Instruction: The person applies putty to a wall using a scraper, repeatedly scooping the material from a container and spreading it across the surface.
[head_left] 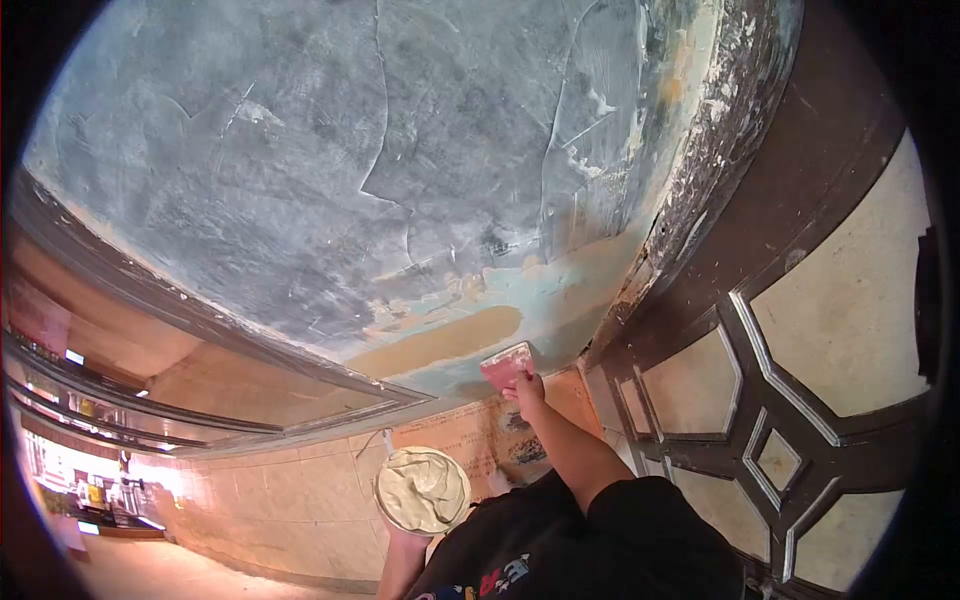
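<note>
My right hand [526, 393] is closed on a pink putty scraper [508, 366], whose pale, smeared edge lies at the lower part of the wall. To its left, a smooth tan patch of putty [440, 342] stretches across the wall [300, 160], which is grey and blue with cracks and rough ridges. My left hand [405, 541] holds up a round tub of cream-coloured putty [424, 490] from beneath, near my body. Its fingers are mostly hidden under the tub.
A dark wooden door with pale panels [845, 280] rises on the right, beside a chipped frame [700, 190]. On the left run a brown-framed glass panel [240, 385] and a tiled surface [290, 500]. Bottles [110, 495] stand at the far left.
</note>
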